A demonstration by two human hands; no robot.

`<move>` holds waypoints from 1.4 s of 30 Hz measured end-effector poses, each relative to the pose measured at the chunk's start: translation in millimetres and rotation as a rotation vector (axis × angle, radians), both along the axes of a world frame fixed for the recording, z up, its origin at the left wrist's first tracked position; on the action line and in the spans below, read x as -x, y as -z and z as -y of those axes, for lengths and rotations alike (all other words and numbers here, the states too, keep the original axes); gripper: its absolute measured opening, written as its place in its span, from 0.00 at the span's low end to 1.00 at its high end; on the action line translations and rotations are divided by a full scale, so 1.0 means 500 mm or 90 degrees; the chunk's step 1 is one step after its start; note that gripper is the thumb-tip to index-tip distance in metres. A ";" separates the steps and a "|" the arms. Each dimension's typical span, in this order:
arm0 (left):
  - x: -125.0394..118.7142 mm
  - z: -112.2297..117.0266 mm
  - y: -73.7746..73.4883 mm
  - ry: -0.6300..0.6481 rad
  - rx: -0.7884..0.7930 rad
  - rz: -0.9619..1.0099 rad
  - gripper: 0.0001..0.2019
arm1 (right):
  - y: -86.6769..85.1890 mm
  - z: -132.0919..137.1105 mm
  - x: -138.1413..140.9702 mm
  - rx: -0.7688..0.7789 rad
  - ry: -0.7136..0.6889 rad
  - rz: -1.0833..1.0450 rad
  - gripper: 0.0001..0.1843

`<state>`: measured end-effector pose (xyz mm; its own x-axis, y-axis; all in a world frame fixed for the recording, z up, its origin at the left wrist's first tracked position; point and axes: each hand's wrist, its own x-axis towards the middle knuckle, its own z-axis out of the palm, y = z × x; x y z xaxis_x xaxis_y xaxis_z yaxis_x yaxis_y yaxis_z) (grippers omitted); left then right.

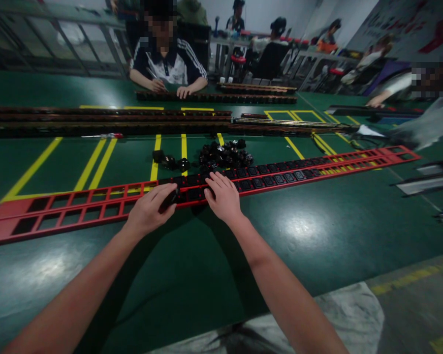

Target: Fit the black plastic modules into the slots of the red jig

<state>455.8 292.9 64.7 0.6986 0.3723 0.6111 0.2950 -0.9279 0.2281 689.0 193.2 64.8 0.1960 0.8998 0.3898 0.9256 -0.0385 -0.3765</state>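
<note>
A long red frame point(121, 210) with two rows of square openings lies across the green table. Square black parts point(256, 183) fill its middle stretch, while openings toward both ends show the table through them. My left hand point(151, 209) is closed around a small black part point(169, 199) at the frame, left of the filled stretch; the fingers hide some of it. Just to the right, my right hand point(223, 196) rests with fingers stretched out on the black parts in the frame, holding nothing visible. Beyond the frame lies a pile of loose glossy black parts point(225, 155), with several more point(169, 160) to its left.
Long dark rails point(107, 118) lie across the table behind the pile, with a red-handled screwdriver point(116, 135) before them. A person point(170, 64) sits opposite, hands at another dark rail point(214, 97). Another person's hand point(377, 100) is at right. Yellow tape point(84, 164) marks the tabletop.
</note>
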 end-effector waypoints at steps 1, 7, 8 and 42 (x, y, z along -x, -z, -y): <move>-0.001 0.000 -0.001 0.012 0.001 -0.017 0.26 | 0.000 0.000 0.000 -0.002 0.000 0.000 0.19; -0.005 -0.002 -0.006 0.018 0.004 -0.076 0.20 | -0.001 0.000 0.000 -0.001 -0.002 -0.005 0.19; -0.005 -0.003 -0.005 0.015 0.009 -0.082 0.20 | -0.001 0.000 0.000 -0.001 -0.002 -0.003 0.19; -0.003 -0.004 0.005 0.030 0.018 0.011 0.16 | 0.002 0.000 -0.001 0.002 0.001 0.004 0.20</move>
